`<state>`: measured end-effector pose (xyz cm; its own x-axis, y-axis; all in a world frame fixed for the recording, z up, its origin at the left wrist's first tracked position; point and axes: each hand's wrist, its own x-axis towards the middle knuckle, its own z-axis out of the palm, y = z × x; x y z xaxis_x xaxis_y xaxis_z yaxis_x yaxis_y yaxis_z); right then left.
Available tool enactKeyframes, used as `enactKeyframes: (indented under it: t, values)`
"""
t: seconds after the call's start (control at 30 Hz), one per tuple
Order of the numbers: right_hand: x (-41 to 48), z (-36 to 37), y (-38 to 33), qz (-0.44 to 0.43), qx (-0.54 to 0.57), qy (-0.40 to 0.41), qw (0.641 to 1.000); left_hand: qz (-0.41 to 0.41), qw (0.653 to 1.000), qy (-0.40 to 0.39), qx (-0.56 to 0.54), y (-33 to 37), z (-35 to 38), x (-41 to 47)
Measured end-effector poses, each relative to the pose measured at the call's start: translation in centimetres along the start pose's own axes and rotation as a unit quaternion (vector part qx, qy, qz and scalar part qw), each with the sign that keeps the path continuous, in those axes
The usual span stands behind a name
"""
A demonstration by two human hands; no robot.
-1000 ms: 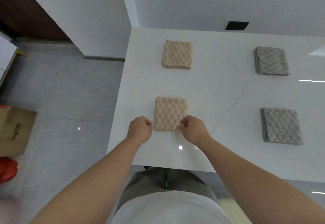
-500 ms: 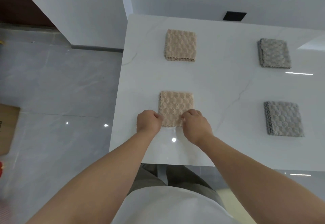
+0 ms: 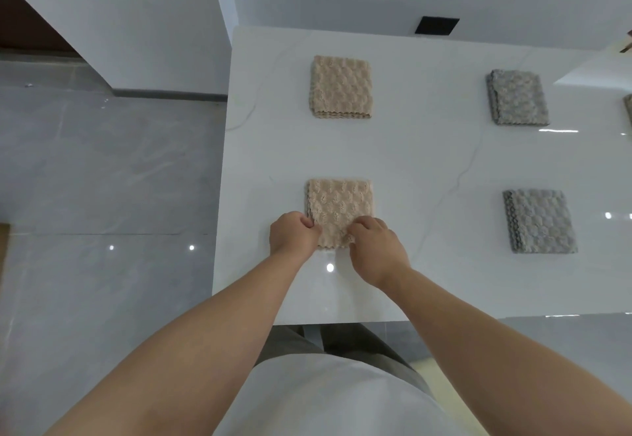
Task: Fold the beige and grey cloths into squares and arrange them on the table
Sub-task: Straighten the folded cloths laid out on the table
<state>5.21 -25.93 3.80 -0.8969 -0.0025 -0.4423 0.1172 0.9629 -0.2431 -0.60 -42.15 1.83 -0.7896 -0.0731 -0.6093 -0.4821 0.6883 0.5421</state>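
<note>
Lying flat near the front-left of the white table (image 3: pixel 427 168), the near beige cloth (image 3: pixel 338 209) is pinched at its front corners by the left hand (image 3: pixel 294 239) and right hand (image 3: pixel 374 247). Both hands are seen further onto the cloth than before. Three other folded cloths are unmoved.

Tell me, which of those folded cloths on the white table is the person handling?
The near beige folded cloth: both the left hand and right hand pinch its near corners. The far beige cloth and two grey cloths lie untouched.
</note>
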Motion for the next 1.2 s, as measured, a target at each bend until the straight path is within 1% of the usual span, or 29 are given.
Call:
enactKeyframes:
  t: [0.17,0.3,0.47,0.5,0.53,0.57,0.6,0.67,0.8,0.87,0.97,1.07,1.2]
  values:
    - [-0.1,0.1,0.2,0.003,0.006,-0.004,1.0,-0.058,0.995,-0.019,-0.078,-0.6,0.3,0.7]
    - [-0.3,0.3,0.4,0.003,0.011,-0.018,1.0,-0.068,0.992,-0.027,-0.098,-0.7,0.2,1.0]
    - [-0.4,0.2,0.3,0.0,0.01,-0.041,0.999,-0.12,0.983,-0.044,-0.135,-0.3,-0.1,1.3]
    - [-0.4,0.2,0.3,-0.003,0.007,-0.044,0.999,-0.113,0.985,-0.043,-0.12,-0.4,-0.2,1.5]
    - [-0.4,0.3,0.4,-0.006,0.003,-0.045,0.999,-0.083,0.993,-0.042,-0.068,-0.6,-0.2,1.6]
    - [-0.4,0.3,0.5,-0.01,0.0,-0.046,0.999,-0.044,0.998,-0.038,0.009,-0.7,-0.4,1.5]
    - [-0.4,0.2,0.6,-0.012,-0.001,-0.045,0.999,-0.007,0.996,-0.031,0.077,-0.7,-0.6,1.3]
    - [-0.3,0.0,0.9,-0.018,0.006,-0.028,0.999,0.038,0.989,-0.028,0.142,-0.5,-0.9,1.3]
    - [0.3,-0.5,1.7,-0.015,0.037,0.02,0.999,0.043,0.993,-0.037,0.102,1.3,-1.6,2.2]
    - [0.7,-0.7,2.0,0.009,0.063,0.03,0.998,0.019,0.997,-0.024,0.065,2.5,-1.8,3.0]
    - [1.5,-1.4,2.3,0.058,0.122,0.054,0.989,0.024,0.998,0.008,0.049,3.8,-1.6,4.2]
    - [3.2,-2.4,2.5,0.111,0.154,0.047,0.981,0.046,0.997,0.013,0.064,4.2,-1.3,5.4]
    - [6.6,-4.0,2.9,0.153,0.193,0.001,0.969,0.074,0.992,0.011,0.097,4.4,-1.1,6.5]
